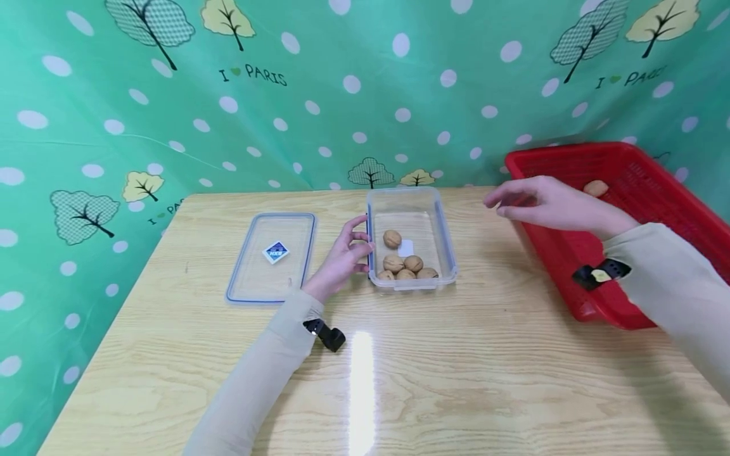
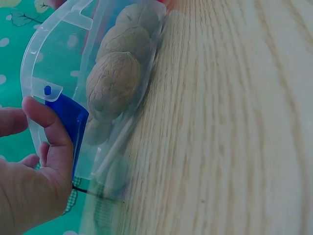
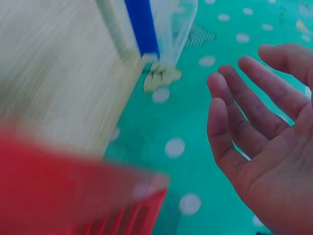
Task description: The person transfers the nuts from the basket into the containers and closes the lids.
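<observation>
A clear plastic food container with several walnuts inside stands on the table, its top uncovered. My left hand is at its left side, bent fingertips touching the rim and side. In the left wrist view, a fingertip lies against the rim beside a blue side latch. My right hand hovers between the container and a red plastic basket, fingers loosely bent and nothing in them. One walnut shows inside the basket, past my right wrist; the forearm hides part of the basket.
The container's clear lid, with a blue seal and a blue-and-white label, lies on the table to the left. A green dotted cloth hangs behind the table. Each wrist wears a black strap with a small camera.
</observation>
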A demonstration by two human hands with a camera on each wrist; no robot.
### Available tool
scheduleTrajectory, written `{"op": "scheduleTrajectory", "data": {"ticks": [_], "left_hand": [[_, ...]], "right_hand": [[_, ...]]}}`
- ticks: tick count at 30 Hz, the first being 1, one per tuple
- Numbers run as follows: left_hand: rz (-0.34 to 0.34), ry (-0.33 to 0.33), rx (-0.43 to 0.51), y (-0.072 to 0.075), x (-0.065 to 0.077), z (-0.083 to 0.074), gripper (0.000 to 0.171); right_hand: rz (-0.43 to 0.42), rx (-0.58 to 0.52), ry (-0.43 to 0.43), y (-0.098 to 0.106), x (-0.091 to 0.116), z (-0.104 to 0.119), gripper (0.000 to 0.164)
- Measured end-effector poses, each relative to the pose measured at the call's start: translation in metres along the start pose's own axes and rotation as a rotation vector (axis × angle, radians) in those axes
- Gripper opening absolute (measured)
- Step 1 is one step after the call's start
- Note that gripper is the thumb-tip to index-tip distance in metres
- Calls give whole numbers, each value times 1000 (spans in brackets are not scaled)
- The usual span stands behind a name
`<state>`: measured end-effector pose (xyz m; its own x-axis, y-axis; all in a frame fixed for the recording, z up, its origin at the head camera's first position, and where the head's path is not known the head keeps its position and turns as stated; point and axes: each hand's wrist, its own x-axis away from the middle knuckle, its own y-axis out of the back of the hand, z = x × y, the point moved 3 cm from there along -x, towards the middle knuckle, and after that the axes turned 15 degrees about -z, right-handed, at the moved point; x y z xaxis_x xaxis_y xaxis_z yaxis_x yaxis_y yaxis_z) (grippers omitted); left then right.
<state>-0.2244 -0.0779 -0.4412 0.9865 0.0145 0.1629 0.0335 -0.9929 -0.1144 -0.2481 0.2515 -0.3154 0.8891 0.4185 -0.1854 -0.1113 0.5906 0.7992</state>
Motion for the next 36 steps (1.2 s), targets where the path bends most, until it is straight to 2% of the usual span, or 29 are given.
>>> {"op": "scheduleTrajectory", "data": {"ticks": [5,11,21,28,36], "left_hand": [[-9,-5,5,-1,-1,-1,64],[-2,-8,-6,-2,-3,-2,65],[6,-10,-15,-4,-6,-1,64],[8,-4,-22,-5,-7,-1,63],[5,-8,-45,-5,-9,-1,64]], "right_hand": [[-44,46,-50,17,1,-23,41],[-61,51,-143,33,3,-51,48],[-117,105,-227,43,7,-100,47],[-161,122,-288,55,17,-143,62],[-220,146,-435,64,29,-191,67]]}}
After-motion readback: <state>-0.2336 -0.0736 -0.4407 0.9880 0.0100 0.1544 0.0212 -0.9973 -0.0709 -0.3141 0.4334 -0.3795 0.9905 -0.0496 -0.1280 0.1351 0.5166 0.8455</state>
